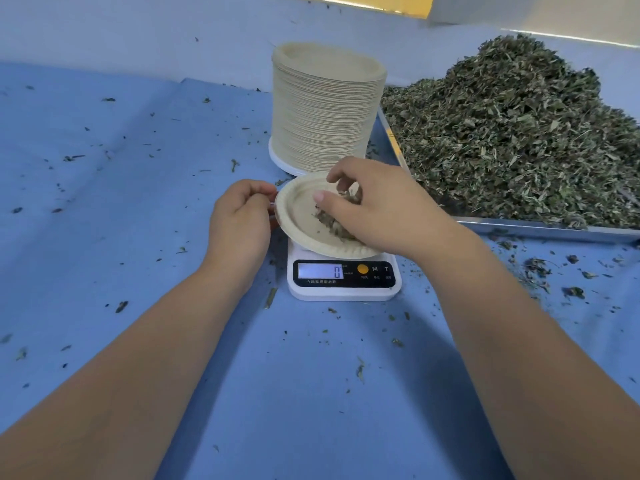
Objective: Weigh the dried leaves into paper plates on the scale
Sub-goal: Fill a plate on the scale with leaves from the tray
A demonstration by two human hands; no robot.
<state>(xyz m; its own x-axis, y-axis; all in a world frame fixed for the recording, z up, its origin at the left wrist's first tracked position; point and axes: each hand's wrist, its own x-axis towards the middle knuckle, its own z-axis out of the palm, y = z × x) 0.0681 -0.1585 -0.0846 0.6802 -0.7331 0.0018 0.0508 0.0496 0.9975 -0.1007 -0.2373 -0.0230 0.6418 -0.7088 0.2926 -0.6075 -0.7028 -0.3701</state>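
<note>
A beige paper plate (301, 216) lies tilted on the white digital scale (343, 278), whose display reads 0. My left hand (242, 216) pinches the plate's left rim. My right hand (377, 206) is over the plate with curled fingers around a small clump of dried leaves (332, 220) that spills onto the plate. A big heap of dried green leaves (519, 133) fills a metal tray (540, 227) to the right.
A tall stack of paper plates (325, 105) stands just behind the scale. The blue table cover (138, 202) is strewn with loose leaf bits, thickest at the right below the tray. A pale wall runs along the back.
</note>
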